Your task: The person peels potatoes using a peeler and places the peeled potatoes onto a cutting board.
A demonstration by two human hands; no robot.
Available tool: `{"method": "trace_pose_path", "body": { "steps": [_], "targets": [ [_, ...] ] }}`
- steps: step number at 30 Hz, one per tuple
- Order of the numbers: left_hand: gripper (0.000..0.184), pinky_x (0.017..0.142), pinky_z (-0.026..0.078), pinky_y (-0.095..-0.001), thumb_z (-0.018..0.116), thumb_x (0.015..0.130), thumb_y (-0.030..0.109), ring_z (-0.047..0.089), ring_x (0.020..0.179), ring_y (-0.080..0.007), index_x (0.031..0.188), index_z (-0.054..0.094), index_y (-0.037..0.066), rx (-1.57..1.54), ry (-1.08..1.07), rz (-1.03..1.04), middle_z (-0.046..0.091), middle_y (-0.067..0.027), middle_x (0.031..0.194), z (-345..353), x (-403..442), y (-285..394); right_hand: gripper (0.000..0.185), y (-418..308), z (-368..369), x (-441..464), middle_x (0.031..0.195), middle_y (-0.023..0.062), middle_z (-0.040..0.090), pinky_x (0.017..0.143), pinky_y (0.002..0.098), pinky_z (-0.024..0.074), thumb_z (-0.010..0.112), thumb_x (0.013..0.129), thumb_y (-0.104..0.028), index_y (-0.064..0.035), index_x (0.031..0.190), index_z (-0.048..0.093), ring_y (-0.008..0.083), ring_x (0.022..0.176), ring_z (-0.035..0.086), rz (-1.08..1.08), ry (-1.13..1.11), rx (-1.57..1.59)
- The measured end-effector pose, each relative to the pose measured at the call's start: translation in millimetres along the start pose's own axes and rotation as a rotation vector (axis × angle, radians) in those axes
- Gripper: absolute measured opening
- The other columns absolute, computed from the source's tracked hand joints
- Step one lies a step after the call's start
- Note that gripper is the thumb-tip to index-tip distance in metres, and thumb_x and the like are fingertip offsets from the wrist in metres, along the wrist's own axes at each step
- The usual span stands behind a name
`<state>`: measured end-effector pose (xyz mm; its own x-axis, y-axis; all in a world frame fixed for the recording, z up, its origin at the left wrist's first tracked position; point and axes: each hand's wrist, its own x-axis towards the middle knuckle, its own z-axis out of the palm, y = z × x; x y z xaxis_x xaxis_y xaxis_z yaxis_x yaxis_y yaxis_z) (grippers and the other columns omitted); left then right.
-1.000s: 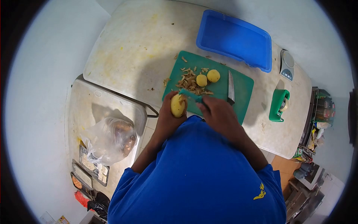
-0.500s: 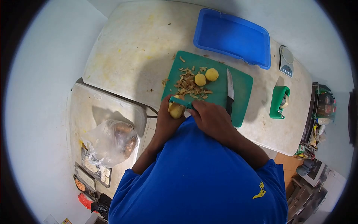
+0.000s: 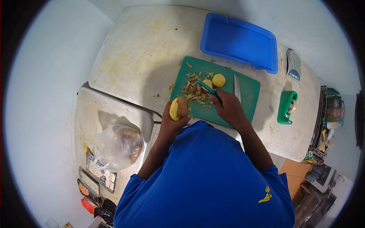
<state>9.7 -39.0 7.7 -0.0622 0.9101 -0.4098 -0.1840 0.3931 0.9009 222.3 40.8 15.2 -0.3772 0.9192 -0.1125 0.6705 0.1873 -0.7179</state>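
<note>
My left hand [image 3: 172, 123] is closed around a partly peeled potato [image 3: 178, 108], yellow on one side and brown-skinned on the other, near the board's left front corner. A green peeler [image 3: 205, 87] is gripped in my right hand [image 3: 229, 108], its head above the peelings and partly over a peeled potato [image 3: 208, 82]. Another peeled potato [image 3: 218, 80] sits just beyond it. Brown potato peelings [image 3: 193, 91] lie heaped on the green cutting board [image 3: 247, 93]. A knife [image 3: 237, 88] rests on the board to the right, its handle hidden behind my right hand.
Behind the board stands a blue tray [image 3: 239, 43]. To the right are a kitchen scale [image 3: 294, 64] and a green tape dispenser [image 3: 288, 107]. On the lower left table [image 3: 89, 110], a clear plastic bag [image 3: 118, 146] holds brown items beside dark trays [image 3: 100, 173].
My right hand has moved the peeler off the potato, forward and right over the peelings. My left hand still holds the potato, now turned with its brown skin showing.
</note>
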Motion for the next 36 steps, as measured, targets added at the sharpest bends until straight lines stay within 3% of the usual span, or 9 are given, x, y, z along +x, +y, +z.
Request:
{"method": "trace_pose_path", "body": {
  "steps": [4,7,12,16,19,24,27,30,36],
  "targets": [
    [0.070,0.089,0.049,-0.0307,0.074,0.076,0.002,0.054,0.105,-0.0165,0.137,0.039,0.008,-0.212,-0.033,0.059,0.051,-0.0080,0.120,1.5,4.5,-6.7,0.031,50.9,45.4,13.0,0.070,0.0238,0.058,0.062,0.0515,0.0420,0.053,0.097,-0.027,0.0021,0.087,0.053,0.0446,0.068,0.058,-0.144,0.191,0.001],
    [0.064,0.090,0.049,-0.0316,0.071,0.082,0.008,0.056,0.104,-0.0187,0.138,0.040,0.009,-0.387,-0.111,-0.024,0.051,-0.0099,0.121,-14.7,9.2,-20.2,0.032,91.4,62.6,13.3,0.076,0.0235,0.061,0.066,0.0541,0.0441,0.050,0.099,-0.030,0.0007,0.090,0.054,0.0431,0.073,0.060,0.180,-0.112,-0.201],
    [0.047,0.093,0.051,-0.0373,0.059,0.093,0.028,0.059,0.105,-0.0268,0.132,0.045,0.005,-1.048,-0.293,-0.202,0.055,-0.0161,0.122,-26.0,13.6,-22.3,0.032,45.3,28.6,6.9,0.074,0.0234,0.061,0.067,0.0535,0.0451,0.050,0.099,-0.030,-0.0003,0.090,0.054,0.0442,0.076,0.061,0.180,-0.148,-0.090],
    [0.047,0.097,0.050,-0.0412,0.050,0.098,0.038,0.059,0.108,-0.0299,0.128,0.048,0.002,-1.075,-0.172,-0.197,0.057,-0.0187,0.122,-19.7,17.7,-22.9,0.028,-1.1,20.0,-7.7,0.069,0.0221,0.058,0.061,0.0514,0.0413,0.055,0.097,-0.026,0.0003,0.087,0.052,0.0427,0.067,0.058,-0.141,-0.037,0.086],
    [0.050,0.099,0.049,-0.0411,0.047,0.099,0.042,0.057,0.112,-0.0301,0.126,0.050,0.000,-1.038,-0.137,-0.200,0.057,-0.0185,0.123,-12.3,17.8,-16.2,0.025,-26.9,20.1,-15.7,0.076,0.0217,0.060,0.062,0.0509,0.0427,0.056,0.095,-0.024,0.0001,0.090,0.054,0.0425,0.071,0.059,-0.243,-0.032,0.048],
    [0.054,0.095,0.048,-0.0428,0.039,0.100,0.048,0.057,0.110,-0.0281,0.123,0.052,0.001,-1.023,-0.166,-0.201,0.059,-0.0161,0.119,-6.9,15.0,-6.7,0.022,-50.2,24.5,-19.8,0.084,0.0203,0.063,0.065,0.0506,0.0458,0.056,0.095,-0.023,-0.0013,0.094,0.055,0.0418,0.076,0.061,-0.251,-0.095,0.004],
    [0.052,0.097,0.045,-0.0413,0.036,0.100,0.049,0.055,0.113,-0.0251,0.129,0.049,0.008,-0.930,-0.209,-0.261,0.057,-0.0115,0.125,-12.3,16.2,-18.1,0.022,-51.9,29.3,-20.6,0.084,0.0198,0.063,0.066,0.0505,0.0467,0.055,0.095,-0.023,-0.0014,0.095,0.055,0.0413,0.078,0.062,-0.258,-0.132,-0.026],
    [0.050,0.091,0.046,-0.0384,0.035,0.101,0.051,0.056,0.106,-0.0222,0.124,0.052,0.010,-0.816,-0.121,-0.345,0.059,-0.0089,0.118,-7.0,13.7,-20.3,0.024,-55.1,30.3,-21.4,0.084,0.0196,0.064,0.067,0.0505,0.0470,0.054,0.095,-0.025,-0.0011,0.096,0.055,0.0409,0.078,0.062,-0.242,-0.151,-0.036],
    [0.046,0.085,0.046,-0.0374,0.035,0.101,0.050,0.057,0.094,-0.0195,0.110,0.055,0.009,-0.878,-0.061,-0.329,0.060,-0.0062,0.102,-4.7,13.4,-25.9,0.025,-56.3,30.2,-23.1,0.085,0.0199,0.064,0.067,0.0505,0.0472,0.054,0.095,-0.025,-0.0009,0.096,0.055,0.0406,0.078,0.063,-0.214,-0.174,-0.066]
  ]
}}
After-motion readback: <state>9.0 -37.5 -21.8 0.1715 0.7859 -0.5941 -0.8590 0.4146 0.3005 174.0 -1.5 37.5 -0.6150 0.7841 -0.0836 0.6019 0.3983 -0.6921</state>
